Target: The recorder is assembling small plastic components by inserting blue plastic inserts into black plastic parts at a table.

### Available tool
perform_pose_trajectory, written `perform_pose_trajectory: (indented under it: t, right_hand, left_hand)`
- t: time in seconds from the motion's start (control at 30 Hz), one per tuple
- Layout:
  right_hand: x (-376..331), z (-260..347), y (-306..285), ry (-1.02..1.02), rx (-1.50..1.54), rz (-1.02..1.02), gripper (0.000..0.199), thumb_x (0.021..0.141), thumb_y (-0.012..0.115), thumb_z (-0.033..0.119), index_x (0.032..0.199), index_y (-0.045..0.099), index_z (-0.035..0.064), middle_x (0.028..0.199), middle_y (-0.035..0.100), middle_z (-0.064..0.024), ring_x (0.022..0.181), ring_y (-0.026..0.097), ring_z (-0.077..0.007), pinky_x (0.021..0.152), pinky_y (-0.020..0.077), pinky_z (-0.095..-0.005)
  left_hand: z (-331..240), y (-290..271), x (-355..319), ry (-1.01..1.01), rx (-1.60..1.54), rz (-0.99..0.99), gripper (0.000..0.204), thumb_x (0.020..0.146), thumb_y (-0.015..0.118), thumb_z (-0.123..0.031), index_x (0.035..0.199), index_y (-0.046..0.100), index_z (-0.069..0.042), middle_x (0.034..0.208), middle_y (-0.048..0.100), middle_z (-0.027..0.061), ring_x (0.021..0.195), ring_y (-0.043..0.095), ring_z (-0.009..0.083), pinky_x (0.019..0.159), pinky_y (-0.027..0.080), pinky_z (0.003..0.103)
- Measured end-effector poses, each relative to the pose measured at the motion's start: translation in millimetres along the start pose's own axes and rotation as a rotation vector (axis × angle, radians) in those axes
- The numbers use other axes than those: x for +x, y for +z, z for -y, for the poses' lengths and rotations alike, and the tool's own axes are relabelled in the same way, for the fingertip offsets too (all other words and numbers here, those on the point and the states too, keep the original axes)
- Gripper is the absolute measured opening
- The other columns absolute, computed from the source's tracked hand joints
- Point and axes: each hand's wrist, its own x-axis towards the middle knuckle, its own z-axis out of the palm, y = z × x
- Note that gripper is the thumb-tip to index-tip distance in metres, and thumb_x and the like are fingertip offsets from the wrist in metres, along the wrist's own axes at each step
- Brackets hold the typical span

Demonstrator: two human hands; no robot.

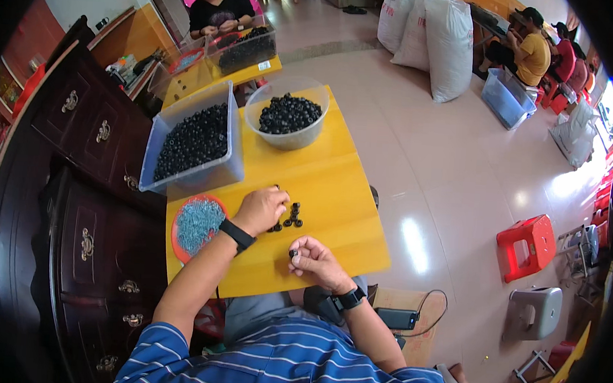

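Observation:
My right hand (319, 265) is closed near the front edge of the yellow table (335, 186), pinching a small black plastic part (293, 253) between thumb and fingertips. Farther left, my left hand (260, 210) reaches over the tabletop with its fingers curled down. Whatever sits between those fingertips is hidden. Just right of it lie several loose black parts (295, 216), some partly covered by the hand. Beside my left wrist stands a round red dish (176, 236) heaped with thin silvery screws (199, 221).
A clear bluish tub (212, 177) and a clear bowl (290, 141), both full of black parts, stand at the table's far side. Dark drawers (92, 255) border the left. A person (219, 11) works beyond. A red stool (528, 244) and white sacks (447, 49) stand right.

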Motion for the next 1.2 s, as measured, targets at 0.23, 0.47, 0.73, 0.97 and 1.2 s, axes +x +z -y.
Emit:
perform_pose_trajectory:
  t: [0.23, 0.47, 0.73, 0.97, 1.2]
  right_hand:
    - [2, 4, 6, -0.016, -0.025, -0.071, 0.019, 0.098, 0.064, 0.003, 0.116, 0.059, 0.0053, 0.094, 0.066, -0.0021, 0.086, 0.064, -0.0104, 0.076, 0.0519, -0.0231]
    - [3, 2, 7, -0.069, -0.069, -0.071, 0.018, 0.099, 0.064, 0.004, 0.115, 0.059, 0.005, 0.095, 0.066, -0.0038, 0.085, 0.062, -0.0107, 0.079, 0.051, -0.024]
    - [2, 2, 6, -0.015, -0.096, -0.137, 0.017, 0.102, 0.063, 0.014, 0.116, 0.058, 0.0056, 0.091, 0.065, -0.0032, 0.082, 0.061, -0.0097, 0.077, 0.0504, -0.0237]
    - [-2, 1, -1, -0.014, 0.015, -0.151, 0.017, 0.1, 0.063, 0.011, 0.116, 0.059, 0.0076, 0.086, 0.063, -0.0028, 0.076, 0.062, -0.0125, 0.084, 0.0557, -0.0344]
    - [1, 2, 12, 0.006, 0.093, -0.217, 0.016, 0.102, 0.06, 0.015, 0.116, 0.058, 0.0078, 0.086, 0.066, -0.0054, 0.074, 0.062, -0.0129, 0.084, 0.0554, -0.0329]
  left_hand:
    - [18, -9, 0, -0.057, -0.027, -0.027, 0.013, 0.084, 0.067, -0.013, 0.095, 0.074, -0.008, 0.092, 0.071, 0.0109, 0.085, 0.069, 0.0335, 0.078, 0.055, 0.045]
    - [16, 0, 1, -0.049, 0.023, -0.009, 0.012, 0.082, 0.071, -0.015, 0.091, 0.074, -0.007, 0.091, 0.071, 0.0109, 0.086, 0.069, 0.0324, 0.077, 0.054, 0.043]
    - [18, 13, 3, 0.073, 0.117, -0.044, 0.01, 0.082, 0.07, -0.015, 0.087, 0.072, -0.007, 0.085, 0.068, 0.0109, 0.082, 0.067, 0.0317, 0.073, 0.053, 0.046]
    - [-15, -20, -18, -0.004, -0.293, -0.288, 0.006, 0.084, 0.065, -0.006, 0.088, 0.07, -0.004, 0.068, 0.065, 0.007, 0.056, 0.061, 0.0187, 0.053, 0.047, 0.034]
    - [-43, -25, -88, -0.219, -0.614, -0.204, 0.008, 0.086, 0.067, -0.001, 0.093, 0.071, -0.001, 0.065, 0.062, -0.0005, 0.056, 0.054, 0.0034, 0.053, 0.044, 0.023]
